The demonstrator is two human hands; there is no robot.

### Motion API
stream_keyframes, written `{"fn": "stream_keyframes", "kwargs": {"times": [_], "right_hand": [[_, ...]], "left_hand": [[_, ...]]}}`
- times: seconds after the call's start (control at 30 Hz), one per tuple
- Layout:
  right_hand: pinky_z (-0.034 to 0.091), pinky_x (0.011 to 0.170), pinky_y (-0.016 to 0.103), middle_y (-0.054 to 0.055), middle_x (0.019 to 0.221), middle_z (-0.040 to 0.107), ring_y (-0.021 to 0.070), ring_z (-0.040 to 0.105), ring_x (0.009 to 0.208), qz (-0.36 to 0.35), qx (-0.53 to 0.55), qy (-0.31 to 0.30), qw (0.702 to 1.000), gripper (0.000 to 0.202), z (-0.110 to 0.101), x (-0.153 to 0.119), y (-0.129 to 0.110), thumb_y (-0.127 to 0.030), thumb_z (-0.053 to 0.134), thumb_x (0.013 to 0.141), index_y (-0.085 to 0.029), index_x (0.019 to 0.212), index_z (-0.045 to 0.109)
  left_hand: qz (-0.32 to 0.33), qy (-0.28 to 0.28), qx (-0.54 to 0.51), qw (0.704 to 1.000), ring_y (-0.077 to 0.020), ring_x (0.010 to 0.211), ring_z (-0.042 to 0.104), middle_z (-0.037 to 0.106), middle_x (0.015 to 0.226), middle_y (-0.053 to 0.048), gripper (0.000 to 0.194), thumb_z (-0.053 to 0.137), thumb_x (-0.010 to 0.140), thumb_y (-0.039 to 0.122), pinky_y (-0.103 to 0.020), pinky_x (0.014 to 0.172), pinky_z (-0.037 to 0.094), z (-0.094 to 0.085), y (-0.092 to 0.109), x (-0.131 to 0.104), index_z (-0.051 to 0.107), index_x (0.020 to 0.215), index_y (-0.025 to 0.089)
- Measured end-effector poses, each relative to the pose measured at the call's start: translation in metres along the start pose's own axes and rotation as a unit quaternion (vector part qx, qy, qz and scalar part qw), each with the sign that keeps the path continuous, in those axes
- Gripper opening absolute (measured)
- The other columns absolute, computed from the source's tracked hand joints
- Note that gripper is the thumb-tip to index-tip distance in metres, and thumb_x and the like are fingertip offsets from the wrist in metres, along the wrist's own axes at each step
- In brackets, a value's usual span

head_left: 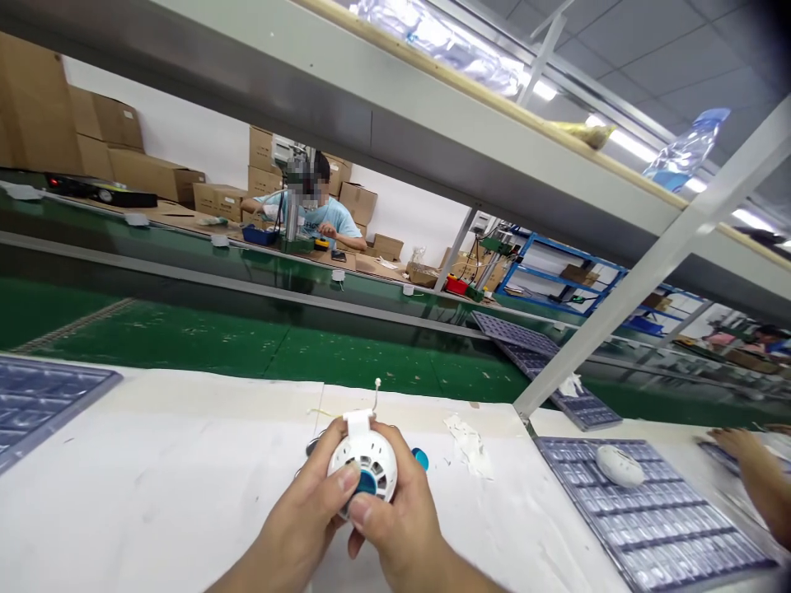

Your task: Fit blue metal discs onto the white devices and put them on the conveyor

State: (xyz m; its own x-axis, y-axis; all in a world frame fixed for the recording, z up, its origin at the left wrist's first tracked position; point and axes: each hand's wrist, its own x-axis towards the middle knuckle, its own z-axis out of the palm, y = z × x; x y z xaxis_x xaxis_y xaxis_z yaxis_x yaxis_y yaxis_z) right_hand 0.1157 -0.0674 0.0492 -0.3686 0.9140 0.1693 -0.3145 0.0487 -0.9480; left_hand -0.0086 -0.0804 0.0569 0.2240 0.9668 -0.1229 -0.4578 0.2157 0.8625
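Note:
Both my hands hold a round white plastic housing (pixel 380 449) with vent slots and a blue-green centre disc (pixel 366 481). My left hand (pixel 312 498) wraps its left side, thumb pressed on the disc's edge. My right hand (pixel 401 502) grips the right side, its thumb at the lower rim of the disc. A white tab sticks up at the top of the housing, and a short wire with a small white connector (pixel 377 384) rises beside it. Just right of my right hand lies a blue round piece (pixel 421 458). Something dark behind my left fingers is mostly hidden.
A clear plastic tray (pixel 667 511) on the right bears a white oval part (pixel 620 466); another tray (pixel 43 399) lies left. Crumpled white scraps (pixel 468 446) rest on the table. A slanted post (pixel 618 305) supports the overhead shelf. Beyond the green conveyor (pixel 216 329) sits a co-worker; another person's hand (pixel 741 453) is at right.

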Motion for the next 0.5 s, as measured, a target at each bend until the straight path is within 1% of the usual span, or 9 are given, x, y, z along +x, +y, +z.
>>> {"fn": "stream_keyframes", "kwargs": {"times": [0.07,0.1,0.17,0.23,0.3,0.33,0.4,0.47,0.5], "right_hand": [[0.046,0.043,0.021,0.0,0.077,0.057,0.0105,0.049,0.054,0.004,-0.024,0.007,1.0,0.065,-0.005,0.008,-0.002,-0.06,0.074,0.075,-0.02,0.124,0.055],[0.046,0.044,0.022,0.0,0.078,0.059,0.0112,0.051,0.054,0.011,-0.047,0.033,0.998,0.06,-0.011,0.014,-0.002,-0.061,0.07,0.078,-0.02,0.12,0.057],[0.048,0.047,0.023,0.002,0.081,0.061,0.0134,0.055,0.059,0.032,-0.109,0.139,0.984,0.051,-0.03,0.032,0.0,-0.06,0.061,0.083,-0.019,0.112,0.059],[0.048,0.048,0.022,0.005,0.086,0.063,0.016,0.06,0.066,0.062,-0.168,0.257,0.95,0.046,-0.056,0.05,0.005,-0.056,0.056,0.086,-0.017,0.111,0.058],[0.043,0.042,0.022,0.006,0.083,0.063,0.0175,0.061,0.063,0.091,-0.204,0.317,0.922,0.046,-0.082,0.064,0.009,-0.051,0.053,0.088,-0.014,0.114,0.055],[0.041,0.039,0.022,0.007,0.081,0.064,0.018,0.062,0.06,0.099,-0.217,0.331,0.913,0.047,-0.094,0.068,0.009,-0.048,0.051,0.089,-0.012,0.118,0.053],[0.042,0.04,0.024,0.007,0.083,0.066,0.0189,0.064,0.06,0.098,-0.25,0.357,0.895,0.05,-0.112,0.07,0.005,-0.044,0.049,0.09,-0.011,0.127,0.049],[0.048,0.049,0.026,0.005,0.087,0.069,0.0196,0.068,0.067,0.081,-0.295,0.378,0.874,0.049,-0.13,0.064,-0.007,-0.039,0.054,0.089,-0.015,0.132,0.048],[0.052,0.056,0.027,0.004,0.088,0.07,0.02,0.069,0.072,0.074,-0.322,0.39,0.86,0.047,-0.141,0.058,-0.017,-0.035,0.058,0.088,-0.018,0.131,0.051]], "left_hand": [[0.014,0.028,0.048,0.998,-0.018,0.065,0.059,0.064,0.099,-0.006,0.078,0.06,0.083,0.061,-0.028,0.051,0.046,-0.001,0.0,0.006,0.03,0.148,0.029],[0.023,0.051,0.078,0.995,-0.0181,0.063,0.06,0.064,0.1,-0.006,0.078,0.057,0.084,0.063,-0.029,0.05,0.047,-0.002,0.0,0.01,0.029,0.148,0.03],[0.041,0.101,0.139,0.984,-0.0174,0.056,0.058,0.065,0.092,-0.005,0.072,0.056,0.083,0.065,-0.029,0.048,0.047,-0.007,0.002,0.017,0.038,0.143,0.028],[0.06,0.141,0.19,0.97,-0.0166,0.052,0.052,0.062,0.071,0.001,0.057,0.063,0.08,0.061,-0.028,0.049,0.045,-0.013,0.003,0.024,0.055,0.124,0.025],[0.079,0.156,0.24,0.955,-0.017,0.054,0.048,0.053,0.055,0.004,0.04,0.067,0.078,0.059,-0.027,0.049,0.042,-0.019,0.004,0.028,0.066,0.1,0.025],[0.092,0.156,0.259,0.949,-0.0173,0.055,0.047,0.052,0.056,0.003,0.035,0.068,0.077,0.058,-0.027,0.049,0.041,-0.022,0.004,0.029,0.068,0.09,0.025],[0.122,0.153,0.279,0.94,-0.0178,0.06,0.05,0.06,0.072,0.0,0.031,0.07,0.076,0.057,-0.028,0.05,0.042,-0.026,0.003,0.032,0.07,0.08,0.026],[0.14,0.147,0.291,0.935,-0.0193,0.068,0.055,0.063,0.092,-0.002,0.029,0.074,0.072,0.055,-0.029,0.053,0.046,-0.032,-0.001,0.035,0.071,0.075,0.026],[0.145,0.147,0.296,0.933,-0.0207,0.073,0.058,0.062,0.097,-0.003,0.029,0.075,0.07,0.054,-0.029,0.056,0.048,-0.034,-0.003,0.038,0.071,0.073,0.026]]}}
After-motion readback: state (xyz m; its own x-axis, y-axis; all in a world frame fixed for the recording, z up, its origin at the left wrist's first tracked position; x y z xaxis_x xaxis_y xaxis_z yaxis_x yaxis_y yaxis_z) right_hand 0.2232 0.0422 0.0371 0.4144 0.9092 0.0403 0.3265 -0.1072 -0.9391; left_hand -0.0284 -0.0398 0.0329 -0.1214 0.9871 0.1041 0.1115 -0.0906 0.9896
